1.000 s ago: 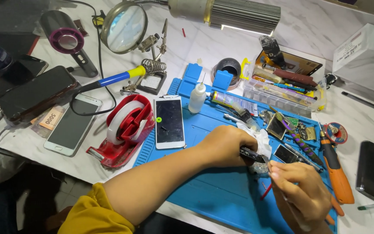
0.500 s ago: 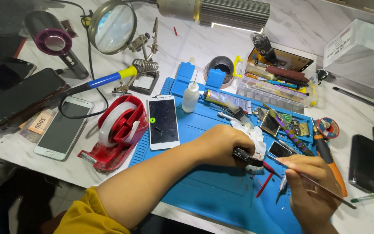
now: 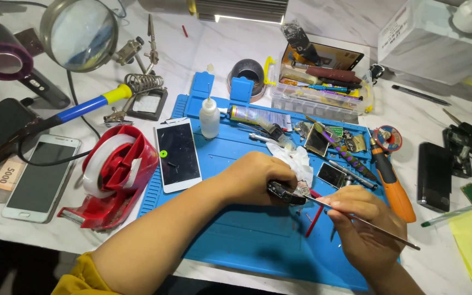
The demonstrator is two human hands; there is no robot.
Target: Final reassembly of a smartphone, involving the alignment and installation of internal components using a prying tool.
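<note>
Over a blue silicone work mat [image 3: 236, 240], the left hand [image 3: 258, 177] clamps a small dark phone part [image 3: 286, 193]. The right hand [image 3: 361, 226] pinches thin metal tweezers [image 3: 367, 223], tip touching the part. A white smartphone [image 3: 178, 154] lies nearby.

Phone [image 3: 177, 154] on mat [image 3: 247, 240], left of hands

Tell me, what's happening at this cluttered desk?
A person is working over a blue mat. The left hand grips a small dark part; the right hand holds a thin metal tool with its tip at that part. A white phone lies on the mat beside a red tape dispenser.
</note>
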